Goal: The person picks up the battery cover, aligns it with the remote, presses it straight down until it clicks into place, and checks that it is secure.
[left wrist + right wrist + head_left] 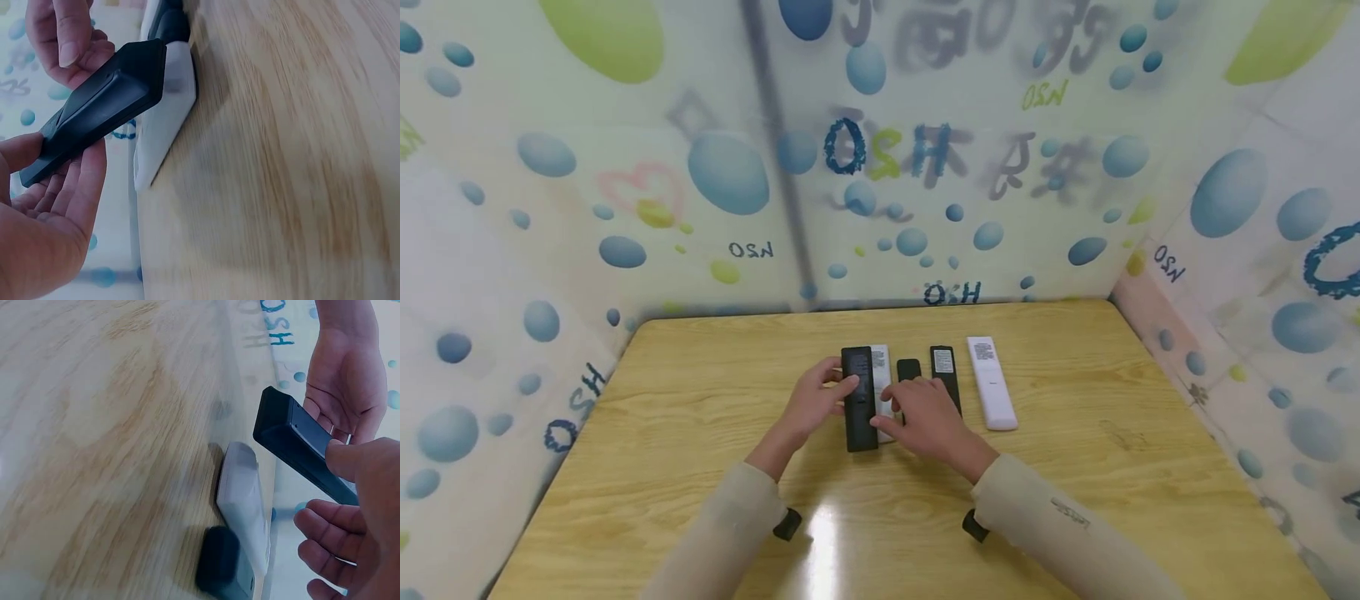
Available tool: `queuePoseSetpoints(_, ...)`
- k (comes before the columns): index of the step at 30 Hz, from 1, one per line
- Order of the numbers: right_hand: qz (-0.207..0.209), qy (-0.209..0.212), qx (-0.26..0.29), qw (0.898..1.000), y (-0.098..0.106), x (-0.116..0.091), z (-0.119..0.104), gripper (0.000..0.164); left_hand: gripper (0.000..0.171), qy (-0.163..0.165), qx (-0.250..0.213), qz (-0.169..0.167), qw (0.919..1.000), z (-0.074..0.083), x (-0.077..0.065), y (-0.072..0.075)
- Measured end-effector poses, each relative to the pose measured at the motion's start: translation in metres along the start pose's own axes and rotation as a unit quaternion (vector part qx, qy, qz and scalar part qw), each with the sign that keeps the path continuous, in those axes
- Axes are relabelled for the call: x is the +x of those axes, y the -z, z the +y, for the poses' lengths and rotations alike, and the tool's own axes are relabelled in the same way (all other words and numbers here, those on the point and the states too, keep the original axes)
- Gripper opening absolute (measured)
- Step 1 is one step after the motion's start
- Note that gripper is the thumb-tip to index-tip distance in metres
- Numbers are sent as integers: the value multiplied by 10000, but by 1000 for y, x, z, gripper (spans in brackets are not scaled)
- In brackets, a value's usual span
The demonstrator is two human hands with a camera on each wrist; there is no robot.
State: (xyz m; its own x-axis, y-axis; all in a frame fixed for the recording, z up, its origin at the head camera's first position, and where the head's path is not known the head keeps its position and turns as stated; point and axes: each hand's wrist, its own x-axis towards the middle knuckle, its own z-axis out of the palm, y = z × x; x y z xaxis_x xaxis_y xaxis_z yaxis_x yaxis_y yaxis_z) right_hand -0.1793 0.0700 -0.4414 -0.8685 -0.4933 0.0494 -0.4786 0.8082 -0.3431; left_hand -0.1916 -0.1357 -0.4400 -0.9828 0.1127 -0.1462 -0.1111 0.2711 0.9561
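Note:
A black remote control [859,408], its back turned up, is held by my left hand [812,396] with the thumb on top and the fingers underneath. In the left wrist view the remote [112,94] tilts above the tabletop. My right hand [928,421] is at the remote's right edge, its fingers loosely bent. Its thumb [344,459] overlaps the remote in the right wrist view. A white remote [881,360] lies partly hidden under the held one. Just right of it, a small black remote [908,367] is partly covered by my right hand.
Another black remote [943,361] with a white label lies further right, its lower part behind my right hand. Beyond it rests a white remote [992,387], label up. The wooden table [700,383] meets a patterned wall [730,283] at the back, with more walls at both sides.

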Motion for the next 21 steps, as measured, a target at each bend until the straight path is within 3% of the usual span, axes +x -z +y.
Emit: queuePoseSetpoints(21, -251, 316, -87, 9991, -9, 20, -16, 43, 50, 404, 249, 479, 9977, -17, 6, 42)
